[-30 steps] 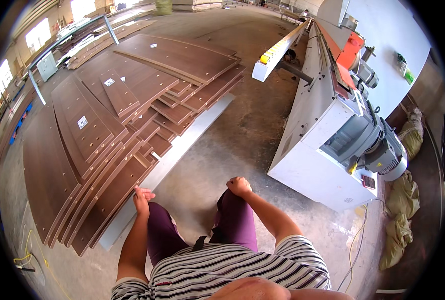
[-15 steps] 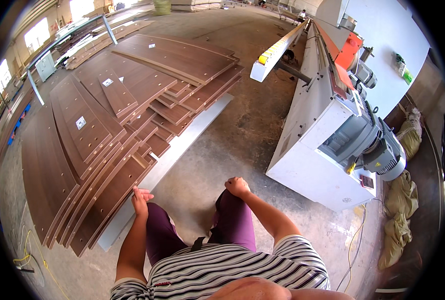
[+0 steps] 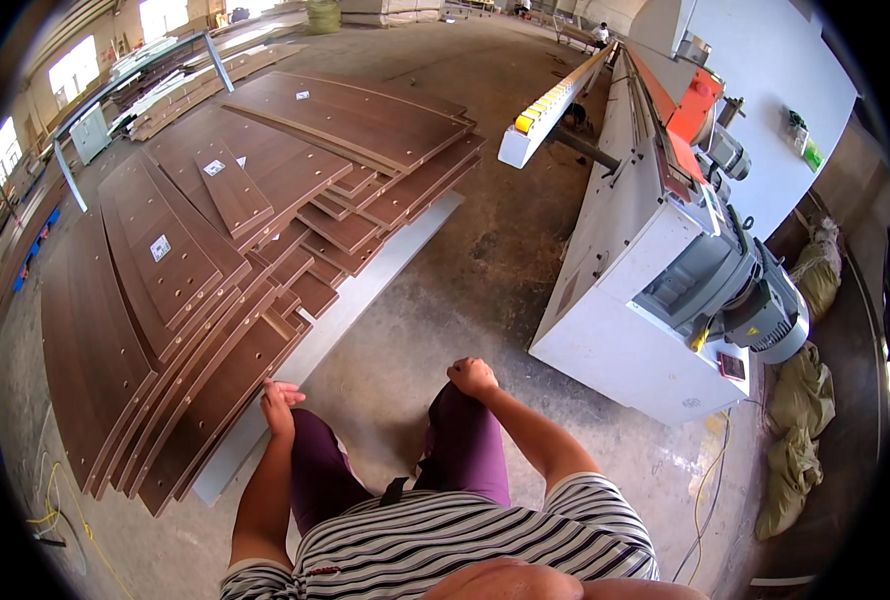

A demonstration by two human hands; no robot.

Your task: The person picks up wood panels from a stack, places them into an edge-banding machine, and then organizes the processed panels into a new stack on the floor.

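- From my head view, the stack of brown panels (image 3: 285, 145) fills the left side, its layers uneven and fanned, several edges jutting past one another.
- On top I see a narrow panel (image 3: 233, 188) lying across a wider one, plus a few small white labels (image 3: 161, 247).
- A pale board (image 3: 365, 290) shows beneath the stack's near edge, along the concrete floor (image 3: 395, 365).
- On my right, a long white machine (image 3: 590, 340) with an orange guard (image 3: 696, 105) and a grey motor (image 3: 768, 318) takes up the space; its rail of yellow rollers (image 3: 555, 105) points toward the stack, leaving a strip of floor between.
- Tan sacks (image 3: 801, 400) slump beyond the machine, and a yellow cord (image 3: 89, 530) trails at lower left.
- My left hand (image 3: 279, 405) has its fingers loosely apart, just beside the nearest panel edge; I cannot tell whether a fingertip touches it.
- My right hand (image 3: 473, 377) has its fingers curled together and rests on the right knee of the purple trousers (image 3: 470, 440); its palm side is hidden.
- The left forearm (image 3: 263, 490) runs nearly straight up beside the left thigh.
- The right forearm (image 3: 535, 430) slants inward from a bent elbow to the knee.
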